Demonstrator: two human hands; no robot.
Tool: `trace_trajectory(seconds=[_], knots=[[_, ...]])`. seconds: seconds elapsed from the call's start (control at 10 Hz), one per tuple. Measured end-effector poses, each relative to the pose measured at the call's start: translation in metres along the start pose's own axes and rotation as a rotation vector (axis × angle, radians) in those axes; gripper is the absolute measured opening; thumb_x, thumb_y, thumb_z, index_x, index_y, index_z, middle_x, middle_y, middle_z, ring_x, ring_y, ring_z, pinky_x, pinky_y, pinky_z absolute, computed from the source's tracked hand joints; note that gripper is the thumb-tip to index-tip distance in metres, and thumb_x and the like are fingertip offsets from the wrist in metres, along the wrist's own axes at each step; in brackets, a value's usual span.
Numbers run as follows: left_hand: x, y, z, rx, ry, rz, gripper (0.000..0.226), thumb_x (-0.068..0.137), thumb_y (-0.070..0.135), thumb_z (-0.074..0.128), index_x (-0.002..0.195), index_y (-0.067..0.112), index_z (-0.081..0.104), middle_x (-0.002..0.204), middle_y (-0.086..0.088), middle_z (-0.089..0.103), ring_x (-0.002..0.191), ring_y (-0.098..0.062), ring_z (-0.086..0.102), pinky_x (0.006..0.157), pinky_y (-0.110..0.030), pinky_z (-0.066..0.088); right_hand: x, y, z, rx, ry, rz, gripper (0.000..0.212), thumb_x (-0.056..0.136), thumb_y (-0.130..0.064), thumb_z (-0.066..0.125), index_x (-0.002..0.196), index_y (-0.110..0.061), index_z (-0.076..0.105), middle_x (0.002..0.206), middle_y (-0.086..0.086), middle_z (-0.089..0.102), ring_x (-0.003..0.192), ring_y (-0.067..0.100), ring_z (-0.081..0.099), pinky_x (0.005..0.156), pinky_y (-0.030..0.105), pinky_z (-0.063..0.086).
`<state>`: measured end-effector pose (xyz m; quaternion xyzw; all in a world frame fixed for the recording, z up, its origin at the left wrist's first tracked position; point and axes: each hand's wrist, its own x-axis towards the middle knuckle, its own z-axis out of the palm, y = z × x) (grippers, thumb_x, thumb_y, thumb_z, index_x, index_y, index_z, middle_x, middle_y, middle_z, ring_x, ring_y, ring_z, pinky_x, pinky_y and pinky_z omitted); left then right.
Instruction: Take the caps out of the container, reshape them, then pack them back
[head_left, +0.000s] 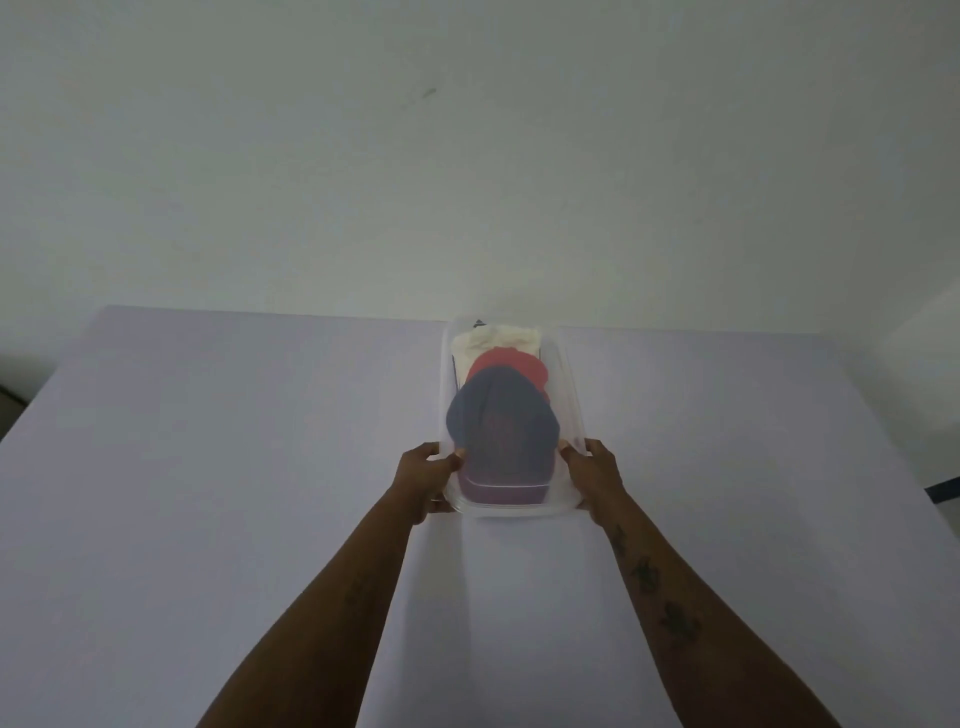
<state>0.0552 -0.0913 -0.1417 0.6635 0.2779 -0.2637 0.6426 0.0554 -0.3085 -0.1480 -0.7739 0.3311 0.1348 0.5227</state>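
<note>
Hands grip a clear plastic container (563, 384) at lower centre of the frame: left hand (423, 480) and right hand (597, 478) each clasp a near corner. Inside, a blue cap (501, 421), red cap (511, 364) and white cap (496, 338) lie stacked; they look soft, light, best lifted by the brim. The pale table (208, 441) around holds no obstacle

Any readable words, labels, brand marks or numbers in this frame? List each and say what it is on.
No text can be read in this frame.
Navy cap at the near end of the clear container: a reddish emblem on its front, too blurred to read.
White cap at the far end: a small dark triangular mark above it, possibly a logo, too small to identify.
Red cap: no mark visible.
</note>
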Motion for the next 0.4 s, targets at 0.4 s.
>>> trace_trajectory(seconds=[0.4], knots=[[-0.073,0.044,-0.031,0.429,0.160,0.193,0.066,0.102,0.045,0.021,0.148,-0.002,0.023,0.156,-0.018,0.023,0.142,-0.034,0.027,0.114,-0.042,0.024,-0.049,-0.022,-0.038,-0.445,0.077,-0.231,0.077,0.091,-0.052,0.050,0.147,-0.007,0.024,0.155,0.013,0.023,0.140,0.032,0.028,0.112,0.047,0.030]])
